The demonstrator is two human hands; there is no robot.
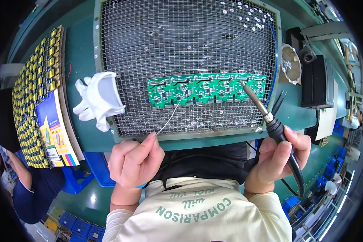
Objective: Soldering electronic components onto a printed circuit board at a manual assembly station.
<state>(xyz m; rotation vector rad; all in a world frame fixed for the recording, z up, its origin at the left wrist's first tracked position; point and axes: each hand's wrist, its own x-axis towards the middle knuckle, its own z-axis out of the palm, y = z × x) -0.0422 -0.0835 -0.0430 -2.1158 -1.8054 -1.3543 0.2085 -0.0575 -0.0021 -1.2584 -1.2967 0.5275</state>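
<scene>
A row of joined green circuit boards [205,89] lies on a wire mesh tray [169,139] in front of me. My left hand [136,161] pinches a thin length of solder wire [172,115], whose far end reaches up to the second board from the left. In my right hand [284,157] is a soldering iron [275,128], gripped by its black handle. Its metal tip points up and left, over the right part of the board row. Whether the tip touches a board I cannot tell.
Left of the tray lies a white glove [99,100]. Beyond it stands a stack with rows of yellow components [36,92]. To the right are a small bowl [295,66] of metallic bits and a black box [316,82]. Another person's arm [20,169] shows at the left.
</scene>
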